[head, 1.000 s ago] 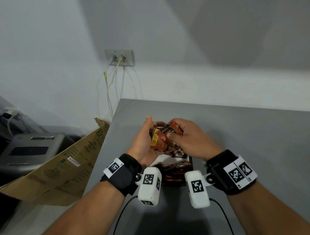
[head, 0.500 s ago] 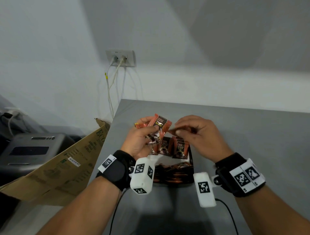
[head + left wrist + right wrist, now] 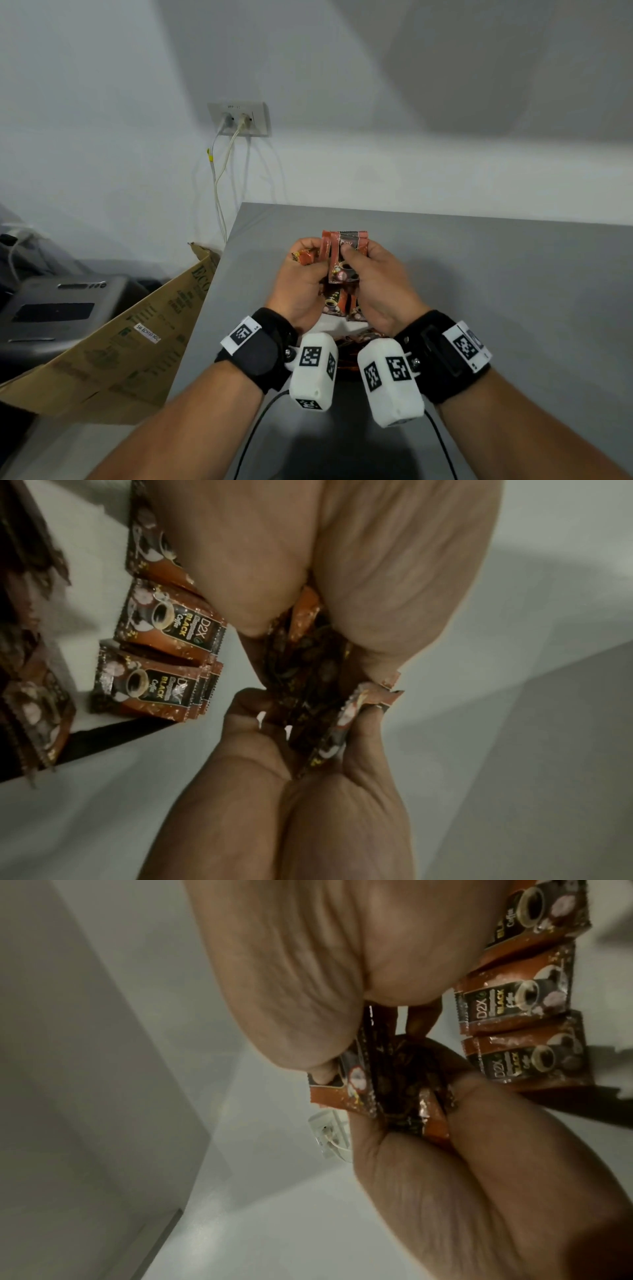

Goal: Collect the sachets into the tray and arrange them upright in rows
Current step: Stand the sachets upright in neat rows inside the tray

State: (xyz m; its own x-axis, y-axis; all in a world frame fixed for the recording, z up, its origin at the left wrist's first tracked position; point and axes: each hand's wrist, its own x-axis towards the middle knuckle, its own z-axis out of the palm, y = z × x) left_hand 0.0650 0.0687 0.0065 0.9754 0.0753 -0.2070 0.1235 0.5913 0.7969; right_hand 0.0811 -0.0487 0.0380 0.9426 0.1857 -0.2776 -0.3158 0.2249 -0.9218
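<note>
Both hands hold a small bundle of brown-orange coffee sachets (image 3: 344,255) upright above the tray (image 3: 337,326). My left hand (image 3: 310,255) grips the bundle's left side, with one more sachet (image 3: 305,257) sticking out sideways. My right hand (image 3: 356,255) pinches the front sachet with its thumb on the printed face. In the left wrist view the bundle (image 3: 308,669) sits between the two hands. Under the hands, sachets (image 3: 337,305) stand upright in a row on the tray's white floor (image 3: 89,610), behind its black rim (image 3: 113,739). The same row of sachets (image 3: 514,1007) shows in the right wrist view.
The grey table (image 3: 479,291) runs to the back wall and right. A cardboard box (image 3: 137,329) leans against its left edge, with a grey device (image 3: 58,308) beyond. A wall socket (image 3: 239,120) with two cables hangs behind. Black cables (image 3: 253,438) trail from the wrist cameras.
Half a second ago the hands were apart, the left holding fanned sachets. Now the right hand has come back and the sachets are squared into one upright bundle.
</note>
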